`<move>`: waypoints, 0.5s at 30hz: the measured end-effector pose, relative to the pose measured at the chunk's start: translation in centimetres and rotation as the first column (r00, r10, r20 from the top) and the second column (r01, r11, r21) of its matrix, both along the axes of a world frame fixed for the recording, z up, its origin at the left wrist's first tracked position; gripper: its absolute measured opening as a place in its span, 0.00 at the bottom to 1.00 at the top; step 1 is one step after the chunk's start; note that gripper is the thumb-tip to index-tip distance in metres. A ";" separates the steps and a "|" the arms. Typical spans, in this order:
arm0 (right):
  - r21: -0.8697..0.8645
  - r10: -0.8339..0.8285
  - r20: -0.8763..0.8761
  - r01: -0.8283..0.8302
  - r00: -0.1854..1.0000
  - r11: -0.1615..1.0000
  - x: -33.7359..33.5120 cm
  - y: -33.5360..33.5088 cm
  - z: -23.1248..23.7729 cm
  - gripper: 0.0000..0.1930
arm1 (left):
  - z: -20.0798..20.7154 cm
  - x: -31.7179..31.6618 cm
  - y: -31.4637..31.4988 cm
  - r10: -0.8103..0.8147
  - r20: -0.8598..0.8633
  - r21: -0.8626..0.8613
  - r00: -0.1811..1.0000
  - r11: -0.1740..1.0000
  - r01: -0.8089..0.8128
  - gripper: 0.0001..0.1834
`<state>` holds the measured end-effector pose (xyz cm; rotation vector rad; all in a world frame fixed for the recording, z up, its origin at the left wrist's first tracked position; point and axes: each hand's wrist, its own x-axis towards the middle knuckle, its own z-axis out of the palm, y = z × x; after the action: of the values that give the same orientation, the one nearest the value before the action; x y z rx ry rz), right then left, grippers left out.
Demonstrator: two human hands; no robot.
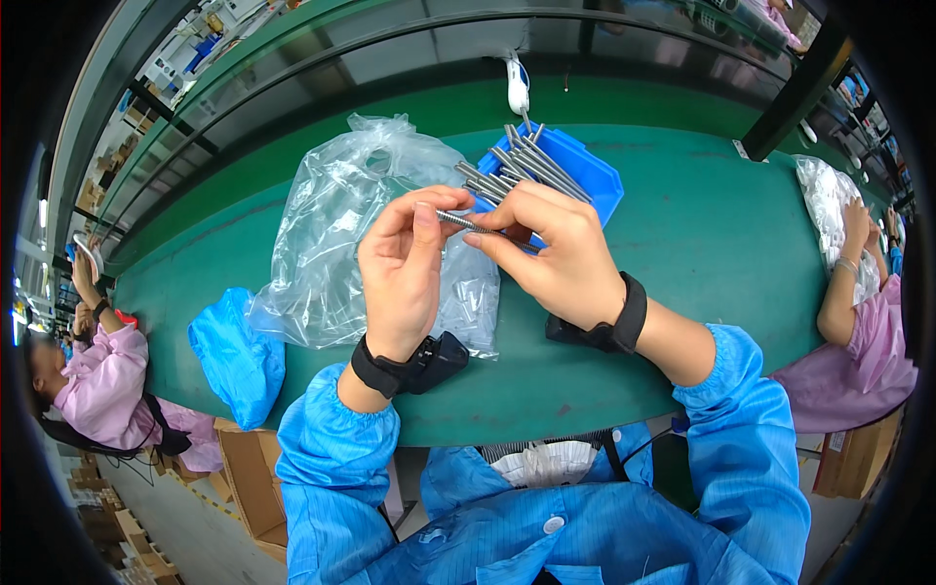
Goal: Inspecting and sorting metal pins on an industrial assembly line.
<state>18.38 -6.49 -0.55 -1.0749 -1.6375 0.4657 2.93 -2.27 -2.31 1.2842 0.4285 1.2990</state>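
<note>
A thin ribbed metal rod [458, 221] is held level between my two hands, above the green table. My left hand [400, 268] pinches its left end between thumb and fingers, palm turned partly up. The thumb and forefinger of my right hand [561, 244] grip it farther right, and its darker tail shows under those fingers. Just beyond my hands stands a blue plastic bin [606, 185] with several silvery metal rods [546, 164] leaning in it. A large clear plastic bag [327, 214] lies crumpled behind and left of my left hand. Black bands with small dark boxes circle both wrists.
The green table [682, 253] curves around me. A blue crumpled bag [239, 356] sits at left. A white corded device [517, 86] hangs at the back. People in pink work at both sides, a clear bag [824, 210] by the right one. An open cardboard box [249, 478] is below left.
</note>
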 end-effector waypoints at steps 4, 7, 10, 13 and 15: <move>-0.178 0.068 -0.197 -0.104 0.978 0.979 -0.3 -0.3 0.0 0.06 | -0.2 -0.3 0.3 -0.028 -0.034 0.053 0.999 0.998 0.030 0.15; -0.354 0.143 -0.428 -0.311 0.893 0.882 -0.2 -0.2 0.0 0.06 | -0.1 -0.2 0.1 -0.054 0.009 0.058 0.999 0.997 0.053 0.15; -0.414 0.176 -0.613 -0.503 0.770 0.759 0.1 -0.3 0.4 0.06 | 0.0 -0.3 0.0 -0.088 0.043 0.042 0.995 0.995 0.086 0.16; -0.387 0.178 -0.757 -0.650 0.629 0.654 0.2 -0.3 0.4 0.07 | 0.0 -0.4 -0.1 -0.141 0.071 0.023 0.987 0.990 0.140 0.17; -0.353 0.154 -0.829 -0.716 0.538 0.602 0.2 -0.3 0.2 0.08 | 0.0 -0.5 -0.1 -0.160 0.055 0.031 0.986 0.987 0.158 0.17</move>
<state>18.61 -6.78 -0.35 -0.6988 -0.9530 1.7596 2.42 -2.35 -2.31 1.2733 0.2639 1.2067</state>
